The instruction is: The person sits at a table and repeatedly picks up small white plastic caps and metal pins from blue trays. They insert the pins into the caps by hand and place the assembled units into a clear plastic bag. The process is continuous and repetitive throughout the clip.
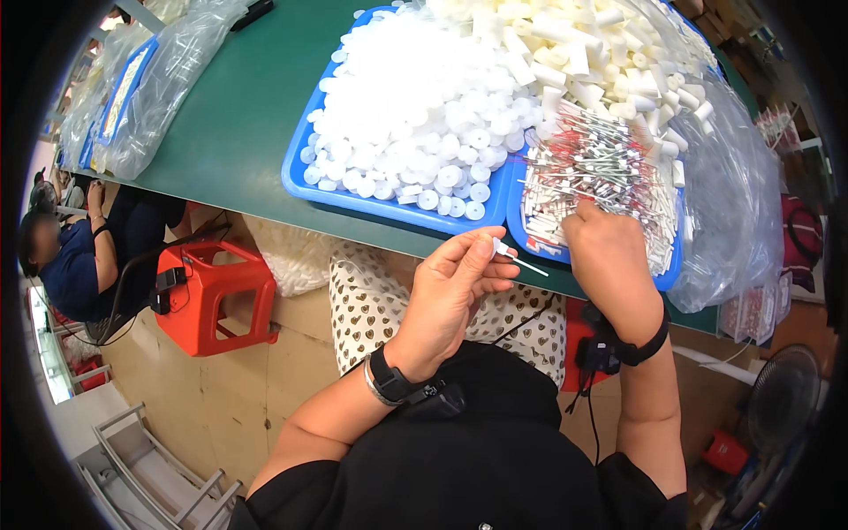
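Observation:
My left hand (pixel 452 296) is raised just off the table's front edge, thumb and fingers pinched on a small white plastic piece with a thin stem (pixel 528 263) that points to the right. My right hand (pixel 608 252) reaches over the smaller blue tray (pixel 674 265), its fingertips pressed together at the pile. Whatever they grip is hidden by the hand. That tray is heaped with thin white sticks with red and greenish wire-like ends (pixel 596 150). Left of it, a larger blue tray (pixel 305 181) holds a heap of translucent white plastic discs (pixel 424 141).
Cream-coloured cylinders (pixel 574 53) are piled behind the trays. Clear plastic bags lie at the right (pixel 729 203) and far left (pixel 181 79) of the green table (pixel 234 115). A red stool (pixel 221 305) and a seated person (pixel 79 256) are to the left; a fan (pixel 782 402) stands lower right.

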`<state>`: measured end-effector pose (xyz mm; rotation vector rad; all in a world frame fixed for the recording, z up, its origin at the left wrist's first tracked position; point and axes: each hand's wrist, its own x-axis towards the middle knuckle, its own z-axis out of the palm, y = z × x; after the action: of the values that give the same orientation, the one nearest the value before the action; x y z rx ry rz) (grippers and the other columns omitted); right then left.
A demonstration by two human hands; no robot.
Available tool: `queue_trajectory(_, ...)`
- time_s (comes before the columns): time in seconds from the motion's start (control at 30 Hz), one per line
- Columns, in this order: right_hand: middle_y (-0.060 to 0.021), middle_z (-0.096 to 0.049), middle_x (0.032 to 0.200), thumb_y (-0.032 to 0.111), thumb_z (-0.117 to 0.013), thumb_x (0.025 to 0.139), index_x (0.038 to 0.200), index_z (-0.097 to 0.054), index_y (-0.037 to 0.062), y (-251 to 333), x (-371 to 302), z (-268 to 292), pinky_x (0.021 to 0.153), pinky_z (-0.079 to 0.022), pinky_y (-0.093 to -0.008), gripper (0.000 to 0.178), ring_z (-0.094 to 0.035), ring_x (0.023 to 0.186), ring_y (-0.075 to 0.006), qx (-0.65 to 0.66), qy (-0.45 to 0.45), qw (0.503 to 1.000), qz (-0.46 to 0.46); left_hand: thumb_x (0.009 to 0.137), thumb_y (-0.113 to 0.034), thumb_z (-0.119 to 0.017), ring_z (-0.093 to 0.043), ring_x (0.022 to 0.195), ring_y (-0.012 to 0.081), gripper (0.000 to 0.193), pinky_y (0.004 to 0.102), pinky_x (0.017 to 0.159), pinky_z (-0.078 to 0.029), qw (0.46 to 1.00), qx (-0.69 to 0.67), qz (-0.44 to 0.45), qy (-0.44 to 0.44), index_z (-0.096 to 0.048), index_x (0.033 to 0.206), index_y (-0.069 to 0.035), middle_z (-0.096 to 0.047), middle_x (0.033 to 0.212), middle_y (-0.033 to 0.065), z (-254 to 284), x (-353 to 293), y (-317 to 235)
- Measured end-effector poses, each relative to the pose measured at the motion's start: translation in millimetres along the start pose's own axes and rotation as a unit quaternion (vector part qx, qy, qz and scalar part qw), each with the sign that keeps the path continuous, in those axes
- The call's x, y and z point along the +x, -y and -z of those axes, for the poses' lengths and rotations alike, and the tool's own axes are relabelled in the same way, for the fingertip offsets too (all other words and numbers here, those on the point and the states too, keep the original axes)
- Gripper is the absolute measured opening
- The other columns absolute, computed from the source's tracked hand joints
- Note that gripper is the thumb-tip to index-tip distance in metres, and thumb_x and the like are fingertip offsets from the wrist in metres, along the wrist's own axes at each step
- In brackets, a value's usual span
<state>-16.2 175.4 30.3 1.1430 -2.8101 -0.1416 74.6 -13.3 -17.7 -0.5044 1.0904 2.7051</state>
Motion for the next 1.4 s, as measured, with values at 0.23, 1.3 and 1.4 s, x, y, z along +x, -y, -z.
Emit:
queue_trajectory(0.23, -0.0114, -0.06, 0.075, 0.0, -0.065, 0.078, 0.075, -0.059, 0.0045, -1, -3, 5, 0.051, -0.046, -0.0367, 0.008, -0.06, 0.055, -0.0268, 0.187, -0.138, 0.972, -0.02, 0.103, -0.025, -0.052, -0.067, 0.1, 0.0217, 0.037, 0.031, 0.088, -0.056, 0.999, -0.033, -0.005, 0.011, -0.052, 0.128, 0.002, -0.066, 0.106, 0.0144, 0, 2, -3)
queue_trajectory(1.3, -0.0097, -0.069, 0.08, 0.004, -0.06, 0.095, 0.101, -0.064, -0.0022, 27, -25, 0, 0.059, -0.054, -0.0275, 0.01, -0.069, 0.066, -0.0158, 0.545, -0.105, 0.826, -0.098, 0.102, -0.018, -0.052, -0.061, 0.112, 0.0195, 0.04, 0.0323, 0.099, -0.049, 0.996, 0.053, -0.016, 0.068, -0.05, 0.135, 0.004, -0.061, 0.127, 0.0173, -20, 8, -3)
queue_trajectory(1.4, -0.0088, -0.067, 0.079, 0.013, -0.052, 0.102, 0.109, -0.06, -0.0025, 20, -29, 2, 0.058, -0.053, -0.0249, 0.019, -0.067, 0.064, -0.0133, 0.759, 0.052, 0.619, -0.194, 0.102, -0.018, -0.053, -0.059, 0.116, 0.0209, 0.041, 0.0334, 0.102, -0.047, 0.992, 0.08, -0.008, 0.094, -0.049, 0.136, 0.005, -0.059, 0.13, 0.0176, -22, 9, 0)
